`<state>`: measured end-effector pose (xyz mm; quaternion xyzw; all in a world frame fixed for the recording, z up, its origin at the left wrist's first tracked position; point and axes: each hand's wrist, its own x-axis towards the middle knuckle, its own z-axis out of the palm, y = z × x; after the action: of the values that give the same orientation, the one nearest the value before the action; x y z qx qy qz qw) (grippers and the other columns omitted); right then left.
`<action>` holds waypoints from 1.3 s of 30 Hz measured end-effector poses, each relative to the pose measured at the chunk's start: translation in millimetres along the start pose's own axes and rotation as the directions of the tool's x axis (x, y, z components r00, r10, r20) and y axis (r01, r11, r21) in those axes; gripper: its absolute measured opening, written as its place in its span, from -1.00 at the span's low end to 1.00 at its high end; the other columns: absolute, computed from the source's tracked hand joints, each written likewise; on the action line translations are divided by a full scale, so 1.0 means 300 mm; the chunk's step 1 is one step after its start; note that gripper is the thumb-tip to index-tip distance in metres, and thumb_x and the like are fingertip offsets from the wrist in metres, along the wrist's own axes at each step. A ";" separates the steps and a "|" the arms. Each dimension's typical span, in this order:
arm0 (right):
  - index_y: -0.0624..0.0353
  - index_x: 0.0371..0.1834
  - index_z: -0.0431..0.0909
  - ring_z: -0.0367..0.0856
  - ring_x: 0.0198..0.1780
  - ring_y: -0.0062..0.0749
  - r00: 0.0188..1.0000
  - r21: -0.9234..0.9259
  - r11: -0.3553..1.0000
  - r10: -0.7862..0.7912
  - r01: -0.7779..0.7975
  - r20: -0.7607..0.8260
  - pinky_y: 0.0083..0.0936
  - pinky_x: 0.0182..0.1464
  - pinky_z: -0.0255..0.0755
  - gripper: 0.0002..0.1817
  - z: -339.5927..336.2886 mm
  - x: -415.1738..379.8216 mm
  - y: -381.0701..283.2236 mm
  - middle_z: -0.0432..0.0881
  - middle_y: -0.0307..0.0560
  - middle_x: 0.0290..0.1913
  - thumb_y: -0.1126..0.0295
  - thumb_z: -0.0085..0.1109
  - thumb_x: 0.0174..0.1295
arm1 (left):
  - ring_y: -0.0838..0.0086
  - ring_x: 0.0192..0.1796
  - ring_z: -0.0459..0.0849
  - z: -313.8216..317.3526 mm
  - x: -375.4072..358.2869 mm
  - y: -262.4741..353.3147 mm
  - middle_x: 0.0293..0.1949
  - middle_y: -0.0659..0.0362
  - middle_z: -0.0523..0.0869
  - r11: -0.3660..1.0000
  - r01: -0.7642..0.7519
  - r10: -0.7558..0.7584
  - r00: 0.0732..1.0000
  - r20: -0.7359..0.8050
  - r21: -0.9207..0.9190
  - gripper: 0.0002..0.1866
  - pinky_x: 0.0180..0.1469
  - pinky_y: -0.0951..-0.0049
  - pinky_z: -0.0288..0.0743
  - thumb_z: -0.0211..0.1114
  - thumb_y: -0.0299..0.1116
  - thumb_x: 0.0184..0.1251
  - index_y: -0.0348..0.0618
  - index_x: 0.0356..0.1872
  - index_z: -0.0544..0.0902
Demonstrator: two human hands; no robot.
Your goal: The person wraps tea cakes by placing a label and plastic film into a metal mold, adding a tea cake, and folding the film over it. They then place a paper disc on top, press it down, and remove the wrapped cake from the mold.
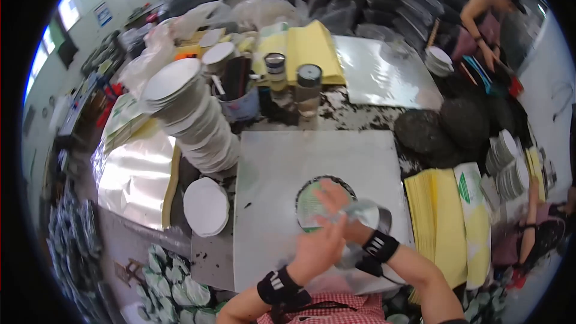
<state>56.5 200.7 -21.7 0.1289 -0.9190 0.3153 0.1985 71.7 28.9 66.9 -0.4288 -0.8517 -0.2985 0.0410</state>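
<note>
A round dark-edged disc with a green printed paper (309, 207) on top lies on a pale square board (276, 156). My right hand (336, 201) reaches over this disc, fingers stretched out and somewhat blurred. Crossing close to its wrist is my left hand (316, 251), smeared by motion, its fingers pointing toward the right wrist. Clear plastic film (369, 213) shows beside and under the right hand. Both wrists wear black bands. Left of the board is a low stack of white paper discs (206, 207).
A tall leaning stack of white discs (198, 123) rises at the left. Two jars (309, 84) and a tub of tools (240, 107) stand behind the board. Yellow sheets (438, 222) and dark round pieces (465, 126) are at the right. Another person (477, 27) works at the far right.
</note>
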 end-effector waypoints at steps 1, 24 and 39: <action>0.29 0.42 0.33 0.24 0.50 0.23 0.996 -0.016 1.000 0.007 -0.008 -0.087 0.04 0.45 0.19 -0.18 -0.048 0.001 0.008 0.29 0.35 0.46 0.13 0.40 0.14 | 0.36 -0.55 0.65 -0.003 -0.001 0.013 -0.45 0.21 0.64 0.999 -0.032 0.031 0.999 0.030 0.015 -0.45 -0.55 0.31 0.48 0.30 -0.34 0.25 -0.16 0.30 0.54; 0.30 0.39 0.39 0.35 0.41 0.28 0.983 0.196 0.976 0.064 -0.098 0.175 -0.10 0.46 0.27 -0.18 -0.093 -0.385 -0.326 0.34 0.34 0.41 0.13 0.50 0.12 | 0.33 -0.02 0.58 -0.284 -0.600 -0.540 -0.20 0.30 0.71 0.981 0.076 0.042 0.811 0.583 -0.176 -0.76 0.09 0.27 0.33 0.53 -0.14 0.05 0.08 -0.30 0.73; 0.19 0.42 0.37 0.54 0.15 0.12 0.919 0.323 0.860 0.364 -0.394 0.152 -0.12 0.18 0.47 -0.23 -0.070 -0.295 -0.223 0.38 0.45 0.33 0.22 0.43 0.13 | 0.17 -0.26 0.76 -0.369 -0.458 -0.339 -0.28 0.12 0.80 0.998 0.057 -0.041 0.859 0.510 -0.015 -0.85 -0.19 0.25 0.63 0.35 -0.35 0.30 -0.09 -0.15 0.72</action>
<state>165.1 172.5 -10.7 -0.0083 -0.8638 0.4992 0.0672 60.9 -174.5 64.6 -0.4711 -0.8385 -0.1879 -0.1992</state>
